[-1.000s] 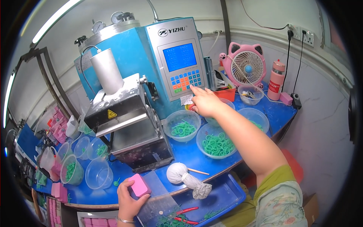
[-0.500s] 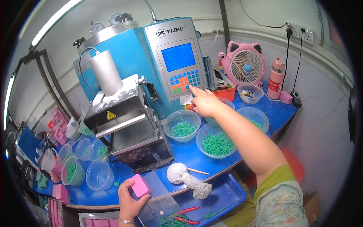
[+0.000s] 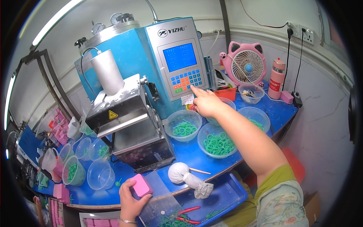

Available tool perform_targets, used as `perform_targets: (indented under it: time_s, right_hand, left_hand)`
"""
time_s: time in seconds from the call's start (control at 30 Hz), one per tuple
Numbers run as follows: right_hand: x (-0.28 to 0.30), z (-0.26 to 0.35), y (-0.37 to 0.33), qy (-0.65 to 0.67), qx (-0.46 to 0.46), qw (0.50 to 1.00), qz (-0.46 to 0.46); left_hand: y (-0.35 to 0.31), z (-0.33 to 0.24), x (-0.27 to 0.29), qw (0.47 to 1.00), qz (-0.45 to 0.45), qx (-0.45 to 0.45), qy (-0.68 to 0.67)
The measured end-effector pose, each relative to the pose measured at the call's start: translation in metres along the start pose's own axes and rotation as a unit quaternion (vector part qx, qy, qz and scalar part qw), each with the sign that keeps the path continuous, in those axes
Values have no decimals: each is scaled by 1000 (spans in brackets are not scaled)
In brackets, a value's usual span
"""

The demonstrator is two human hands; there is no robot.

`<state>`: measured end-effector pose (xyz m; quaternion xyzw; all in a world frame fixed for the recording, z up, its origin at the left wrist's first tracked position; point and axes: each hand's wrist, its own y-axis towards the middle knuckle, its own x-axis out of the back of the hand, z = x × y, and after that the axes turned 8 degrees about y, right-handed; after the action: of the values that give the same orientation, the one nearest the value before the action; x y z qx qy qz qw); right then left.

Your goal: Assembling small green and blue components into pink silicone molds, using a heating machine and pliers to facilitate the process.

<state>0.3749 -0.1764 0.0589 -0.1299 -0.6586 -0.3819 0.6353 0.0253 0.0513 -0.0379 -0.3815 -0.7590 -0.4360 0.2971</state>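
My right hand [image 3: 206, 103] reaches forward to the grey control panel [image 3: 182, 70] of the blue machine [image 3: 128, 56], its index fingertip on the lower edge of the coloured keypad, below the blue screen. My left hand [image 3: 130, 196] is closed around a pink block [image 3: 141, 185] at the near edge of the blue bench [image 3: 189, 153]. The block rests on a clear plastic sheet [image 3: 160, 196]. Right beside my right forearm stand clear bowls of green rings [image 3: 218, 143], and a third bowl of rings [image 3: 184, 128] sits at the machine's foot.
A steel press unit [image 3: 128, 125] juts out at the machine's front. A white cloth pouch on a stick [image 3: 185, 174] lies near the bench edge. Behind are a pink fan [image 3: 244, 68], a pink bottle [image 3: 277, 77] and a red box [image 3: 225, 93]. Empty clear bowls [image 3: 100, 174] stand left. Red pliers [image 3: 185, 213] lie in a blue tray.
My right hand has stayed at the keypad, shifting only slightly. My left hand still holds the pink block in the same place.
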Motion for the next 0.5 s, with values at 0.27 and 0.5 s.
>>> perform_targets:
  time_s: [0.27, 0.5]
  right_hand:
    - [-1, 0, 1, -5, 0, 1000, -7]
    - [-1, 0, 1, -1, 3, 1000, -9]
  left_hand:
    - [0, 1, 0, 1000, 0, -1, 4]
    - [0, 1, 0, 1000, 0, -7, 13]
